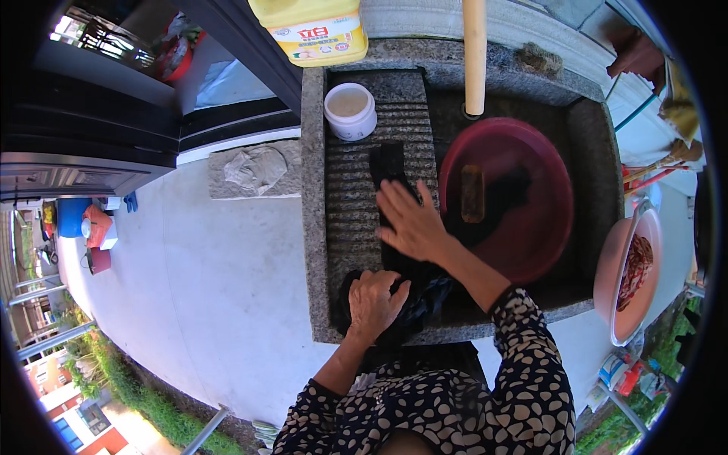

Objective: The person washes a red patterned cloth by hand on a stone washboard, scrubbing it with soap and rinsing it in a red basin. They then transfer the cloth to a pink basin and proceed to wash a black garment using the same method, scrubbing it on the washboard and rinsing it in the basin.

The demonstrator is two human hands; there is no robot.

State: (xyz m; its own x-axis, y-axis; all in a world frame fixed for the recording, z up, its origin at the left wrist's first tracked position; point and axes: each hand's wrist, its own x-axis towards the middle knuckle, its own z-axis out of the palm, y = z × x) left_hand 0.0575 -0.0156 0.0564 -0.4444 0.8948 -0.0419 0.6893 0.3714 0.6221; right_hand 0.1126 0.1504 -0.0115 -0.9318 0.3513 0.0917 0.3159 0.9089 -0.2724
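Note:
A wet-looking black cloth (390, 161) lies lengthwise over the ridged stone washboard (353, 178) on the left side of a granite sink. My left hand (373, 302) is closed on a bunched part of the cloth near the front edge. Farther up, my right hand (413, 226) presses flat on the cloth, fingers spread. To its right stands a dark red basin (506, 127) of water. More dark fabric (509, 193) lies in the basin, beside a brown oblong block (472, 194), perhaps a scrubbing brush.
A white round tub (349, 111) stands at the washboard's far end, with a yellow jug (315, 32) behind. A pale pole or pipe (475, 64) reaches down over the sink. Right of it, a pink basin (607, 277) holds red patterned cloth. A stone slab (288, 186) lies left.

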